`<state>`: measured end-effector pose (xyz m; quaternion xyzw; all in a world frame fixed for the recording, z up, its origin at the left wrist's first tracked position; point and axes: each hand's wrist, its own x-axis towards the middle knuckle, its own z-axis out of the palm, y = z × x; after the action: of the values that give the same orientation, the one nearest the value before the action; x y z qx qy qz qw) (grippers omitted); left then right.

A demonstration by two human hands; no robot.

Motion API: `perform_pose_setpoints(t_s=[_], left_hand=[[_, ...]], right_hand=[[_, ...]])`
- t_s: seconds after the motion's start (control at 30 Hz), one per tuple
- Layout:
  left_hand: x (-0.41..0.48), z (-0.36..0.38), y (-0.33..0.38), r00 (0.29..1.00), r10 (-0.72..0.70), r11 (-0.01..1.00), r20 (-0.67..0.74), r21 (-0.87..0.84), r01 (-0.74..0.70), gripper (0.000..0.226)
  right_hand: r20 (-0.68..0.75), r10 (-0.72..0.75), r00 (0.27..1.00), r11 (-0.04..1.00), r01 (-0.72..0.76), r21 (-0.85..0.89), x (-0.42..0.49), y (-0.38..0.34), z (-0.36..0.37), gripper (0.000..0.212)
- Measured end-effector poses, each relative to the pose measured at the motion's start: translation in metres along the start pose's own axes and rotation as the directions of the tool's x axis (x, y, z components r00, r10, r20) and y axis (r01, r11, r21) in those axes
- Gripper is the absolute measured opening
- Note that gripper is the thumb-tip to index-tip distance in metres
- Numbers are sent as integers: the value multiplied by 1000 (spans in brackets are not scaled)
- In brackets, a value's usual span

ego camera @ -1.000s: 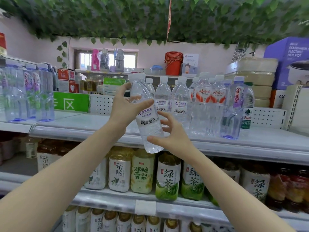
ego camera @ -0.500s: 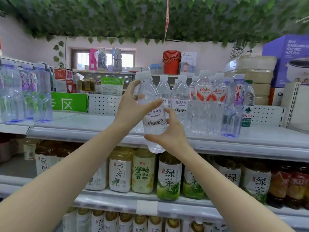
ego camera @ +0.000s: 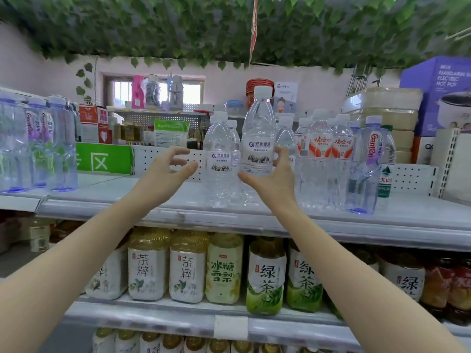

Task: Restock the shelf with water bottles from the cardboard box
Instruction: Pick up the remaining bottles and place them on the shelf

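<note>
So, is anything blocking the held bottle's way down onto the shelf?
Nothing visible. The right hand holds the water bottle above the top shelf, whose front strip below it is bare; standing bottles sit beside and behind. The left hand is open, off it.

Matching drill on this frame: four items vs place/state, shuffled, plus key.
1. left hand
2. nearest water bottle
3. purple bottle at right
4. green tea bottle

A. on lower shelf
B. in right hand grip
C. open, holding nothing
D. standing on top shelf

Pairs: 1-C, 2-B, 3-D, 4-A
</note>
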<state>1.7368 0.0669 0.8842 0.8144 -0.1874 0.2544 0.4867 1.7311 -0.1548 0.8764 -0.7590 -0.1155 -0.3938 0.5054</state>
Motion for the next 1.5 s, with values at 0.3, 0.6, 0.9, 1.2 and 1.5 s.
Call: perform_pose_setpoints(t_s=[0.3, 0.6, 0.9, 1.2, 1.5], left_hand=[[4, -13, -25, 999, 29, 999, -20, 18, -28, 33], [7, -14, -34, 997, 63, 997, -34, 48, -61, 31], [9, -5, -32, 997, 78, 997, -28, 26, -78, 34], [0, -7, -27, 996, 88, 996, -22, 32, -88, 33], [-15, 0, -15, 997, 76, 996, -6, 48, -75, 32]], right_hand=[[-71, 35, 997, 999, -35, -2, 13, 22, 40, 83], [-82, 77, 994, 988, -87, -125, 13, 34, 47, 87], [-54, 125, 991, 966, -134, -220, 8, 37, 56, 98], [21, 144, 989, 933, -129, -336, 1, 28, 48, 101], [83, 85, 993, 911, -43, -409, -22, 26, 30, 89]])
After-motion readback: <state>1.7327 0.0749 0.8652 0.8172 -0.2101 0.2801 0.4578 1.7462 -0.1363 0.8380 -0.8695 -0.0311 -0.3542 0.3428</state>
